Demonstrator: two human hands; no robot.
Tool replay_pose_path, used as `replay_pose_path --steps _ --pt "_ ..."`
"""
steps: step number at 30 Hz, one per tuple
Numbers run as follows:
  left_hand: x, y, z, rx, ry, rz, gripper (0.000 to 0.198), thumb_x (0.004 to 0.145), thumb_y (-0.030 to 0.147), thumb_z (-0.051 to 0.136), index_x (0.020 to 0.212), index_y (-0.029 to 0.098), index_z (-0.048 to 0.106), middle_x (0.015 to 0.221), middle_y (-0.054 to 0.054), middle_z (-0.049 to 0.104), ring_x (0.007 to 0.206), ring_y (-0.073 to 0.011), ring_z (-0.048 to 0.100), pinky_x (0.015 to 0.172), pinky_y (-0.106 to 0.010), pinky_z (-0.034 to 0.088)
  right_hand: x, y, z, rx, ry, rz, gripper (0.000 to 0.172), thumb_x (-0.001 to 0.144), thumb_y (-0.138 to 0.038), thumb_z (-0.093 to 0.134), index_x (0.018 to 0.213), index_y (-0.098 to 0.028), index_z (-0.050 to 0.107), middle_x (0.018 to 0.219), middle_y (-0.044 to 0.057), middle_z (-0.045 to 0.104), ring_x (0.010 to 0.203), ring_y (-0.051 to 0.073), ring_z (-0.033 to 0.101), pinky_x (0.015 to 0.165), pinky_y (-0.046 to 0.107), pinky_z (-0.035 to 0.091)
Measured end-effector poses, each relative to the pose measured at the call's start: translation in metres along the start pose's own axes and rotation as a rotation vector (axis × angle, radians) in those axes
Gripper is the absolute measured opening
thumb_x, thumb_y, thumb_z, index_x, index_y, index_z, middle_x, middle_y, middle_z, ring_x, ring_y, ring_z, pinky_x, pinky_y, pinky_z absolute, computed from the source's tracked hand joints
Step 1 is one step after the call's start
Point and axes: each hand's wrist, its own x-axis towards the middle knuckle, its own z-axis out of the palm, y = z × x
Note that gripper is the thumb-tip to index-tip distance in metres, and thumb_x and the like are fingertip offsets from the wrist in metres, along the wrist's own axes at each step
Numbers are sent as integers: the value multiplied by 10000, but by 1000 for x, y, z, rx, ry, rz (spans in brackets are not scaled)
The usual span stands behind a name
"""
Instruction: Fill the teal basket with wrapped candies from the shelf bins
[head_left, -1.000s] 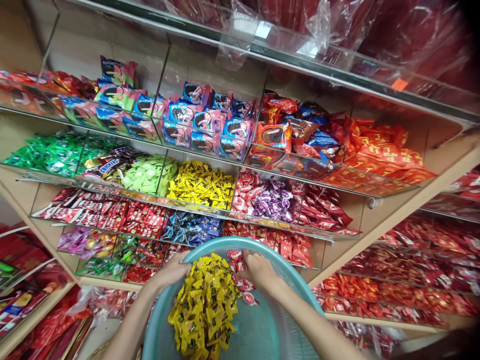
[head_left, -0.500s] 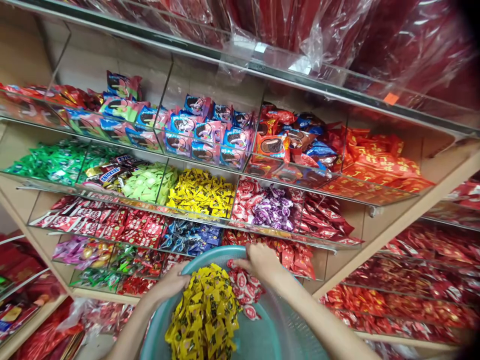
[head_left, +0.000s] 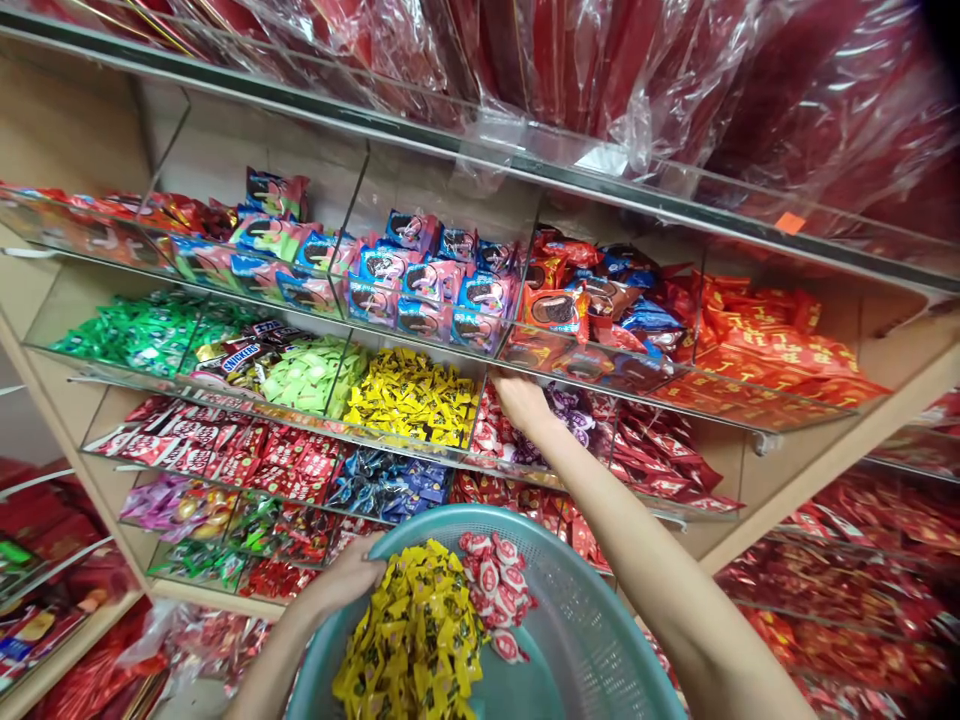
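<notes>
My left hand (head_left: 351, 574) grips the left rim of a teal plastic basket (head_left: 600, 585), fingers curled over the edge. Inside it, a large heap of yellow wrapped candies (head_left: 412, 630) lies on the left. Beside that heap is a smaller pile of red-and-white wrapped candies (head_left: 501, 592). My right hand (head_left: 525, 405) reaches into a shelf compartment above the basket, over more red-and-white candies (head_left: 489, 430). Its fingertips are mostly hidden, so I cannot see whether they hold anything. Purple wrapped candies (head_left: 574, 415) lie just right of that hand.
Clear dividers and front lips split the shelves into compartments. Yellow candies (head_left: 412, 395) fill the bin left of my right hand. Above are packaged cookies (head_left: 427, 280) and orange-red packets (head_left: 772, 325). A glass shelf edge (head_left: 585, 365) runs just over the hand.
My right hand has left the basket and moved up into the shelf compartment with the red-and-white candies. My left hand still holds the rim. The view has shifted slightly.
</notes>
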Motion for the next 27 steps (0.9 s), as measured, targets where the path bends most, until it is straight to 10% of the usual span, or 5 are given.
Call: replay_pose_path --steps 8,16,27 --pt "-4 6 -1 34 9 0 330 466 127 350 740 160 530 636 40 503 609 -119 432 533 -197 328 -9 2 -3 5 31 58 342 877 -126 229 1149 -178 429 987 137 544 924 234 493 788 358 347" --pt "1 -4 -3 67 -3 20 346 489 129 365 776 153 557 638 42 510 606 -121 431 534 -196 330 -96 -37 -24 313 156 -78 276 880 -264 334 1116 -174 447 1068 106 483 957 214 423 807 323 333" --pt "-2 3 -1 82 4 30 256 477 152 371 694 160 506 611 49 440 595 -111 394 529 -191 320 -188 -37 58 754 -656 33 251 650 -316 643 812 -178 511 657 -32 534 597 111 468 506 206 316"
